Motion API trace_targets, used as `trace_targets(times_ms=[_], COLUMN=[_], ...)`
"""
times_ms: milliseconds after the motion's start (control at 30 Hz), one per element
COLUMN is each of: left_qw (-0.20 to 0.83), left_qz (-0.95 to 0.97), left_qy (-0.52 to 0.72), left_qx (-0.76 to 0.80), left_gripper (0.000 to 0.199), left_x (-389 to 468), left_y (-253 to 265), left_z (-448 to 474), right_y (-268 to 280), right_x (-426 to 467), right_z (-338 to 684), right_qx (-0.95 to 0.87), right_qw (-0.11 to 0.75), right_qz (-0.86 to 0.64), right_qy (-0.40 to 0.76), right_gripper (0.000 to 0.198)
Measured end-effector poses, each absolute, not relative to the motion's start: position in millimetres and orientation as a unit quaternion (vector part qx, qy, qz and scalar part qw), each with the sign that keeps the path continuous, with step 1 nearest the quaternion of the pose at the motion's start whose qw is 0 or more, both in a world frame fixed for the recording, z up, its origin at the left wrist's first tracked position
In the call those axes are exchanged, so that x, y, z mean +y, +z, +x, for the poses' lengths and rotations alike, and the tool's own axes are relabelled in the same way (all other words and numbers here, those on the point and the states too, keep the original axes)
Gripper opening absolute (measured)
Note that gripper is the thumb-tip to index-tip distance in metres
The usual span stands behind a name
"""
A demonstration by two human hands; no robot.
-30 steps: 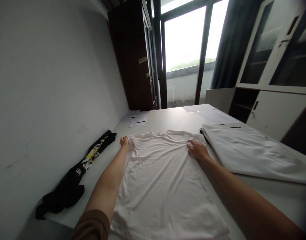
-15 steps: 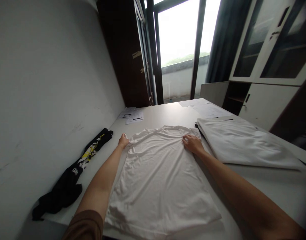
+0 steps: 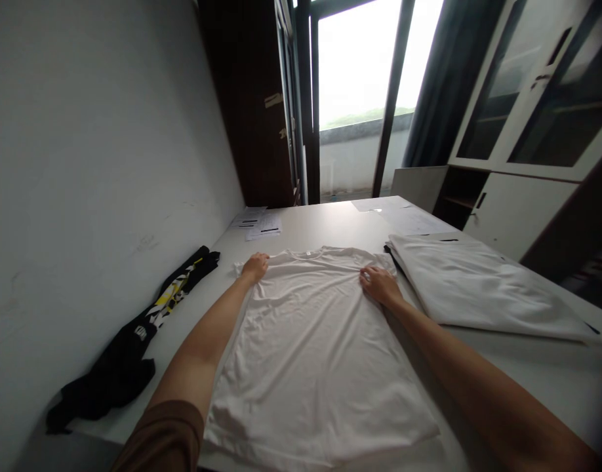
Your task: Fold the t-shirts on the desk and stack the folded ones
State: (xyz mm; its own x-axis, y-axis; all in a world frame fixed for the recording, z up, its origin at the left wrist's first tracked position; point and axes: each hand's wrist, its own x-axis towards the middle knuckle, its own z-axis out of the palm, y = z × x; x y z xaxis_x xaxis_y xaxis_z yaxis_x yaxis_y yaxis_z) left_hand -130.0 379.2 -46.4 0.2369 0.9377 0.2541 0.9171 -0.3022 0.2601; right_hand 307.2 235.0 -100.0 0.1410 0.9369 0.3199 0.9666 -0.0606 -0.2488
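A white T-shirt (image 3: pixel 311 341) lies spread on the table, its neckline at the far end and its hem towards me. Soft creases run across its front. My left hand (image 3: pixel 256 267) rests on the shirt's left shoulder, beside the sleeve, with its fingers laid over the cloth. On the right shoulder lies my right hand (image 3: pixel 380 285), fingers slightly bent and a little apart, fingertips pressing the fabric. Creases lead from those fingertips across the chest.
A folded white cloth item (image 3: pixel 482 288) with dark edges lies to the right. Along the left wall is a black garment (image 3: pixel 119 360) with a yellow and white pattern. Paper sheets (image 3: pixel 261 224) lie at the table's (image 3: pixel 325 223) far left, more at its far right.
My left hand has let go of the pinched left sleeve edge and moved right onto the shoulder, fingers now flat on it. The sleeve lies flatter. My right hand has stayed in place.
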Motion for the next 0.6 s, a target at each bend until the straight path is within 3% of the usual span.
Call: trace_targets(times_ms=[233,433,600], left_qw=[0.058,0.055,0.063], left_qz=[0.765,0.755,0.763], left_qy=[0.172,0.143,0.114], left_qx=[0.619,0.638,0.633], left_gripper=[0.046,0.037,0.043], left_x=[396.8,406.9,420.1], left_y=[-81.6,-85.7,-86.6], left_z=[-83.3,-77.0,-74.4], right_y=[-92.1,-93.3,-93.7], right_x=[228.0,229.6,230.0], right_z=[295.3,294.1,294.2], right_qx=[-0.653,-0.657,-0.653], right_qw=[0.174,0.175,0.175], right_qz=[-0.736,-0.731,-0.736], right_qy=[-0.047,-0.046,-0.04], right_gripper=[0.033,0.032,0.033])
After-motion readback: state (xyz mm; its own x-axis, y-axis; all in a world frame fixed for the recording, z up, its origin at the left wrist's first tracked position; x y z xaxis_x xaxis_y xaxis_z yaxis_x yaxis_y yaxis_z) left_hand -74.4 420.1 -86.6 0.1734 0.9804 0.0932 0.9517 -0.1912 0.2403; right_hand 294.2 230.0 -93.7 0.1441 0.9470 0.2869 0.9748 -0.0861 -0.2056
